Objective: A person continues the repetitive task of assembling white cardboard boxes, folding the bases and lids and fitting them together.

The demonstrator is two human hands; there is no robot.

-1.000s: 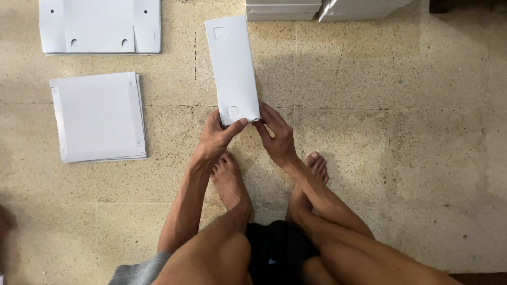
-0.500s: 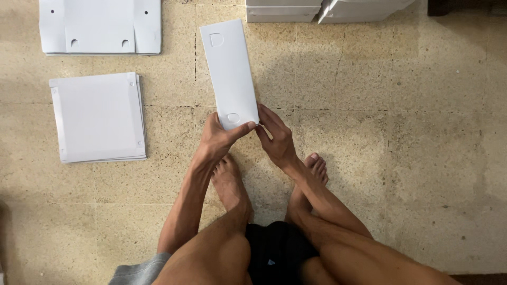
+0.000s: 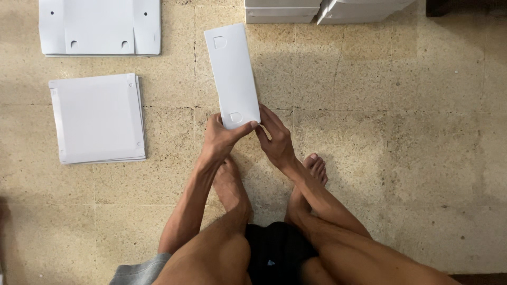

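A long white flat cardboard piece (image 3: 232,74) with a small tab cut-out near each end lies lengthwise on the speckled tile floor in front of me. My left hand (image 3: 222,138) grips its near end, thumb on top by the near cut-out. My right hand (image 3: 274,138) touches the near right corner of the same piece with its fingertips. My bare feet (image 3: 232,184) rest on the floor just below both hands.
A stack of square white cardboard sheets (image 3: 97,117) lies to the left. A wider flat white cardboard blank (image 3: 100,26) sits at the top left. White folded boxes (image 3: 327,9) line the top edge. A dark object (image 3: 465,6) is at the top right corner.
The white cardboard piece has shifted very slightly in my hands; its position on the floor and both hands stay almost the same.
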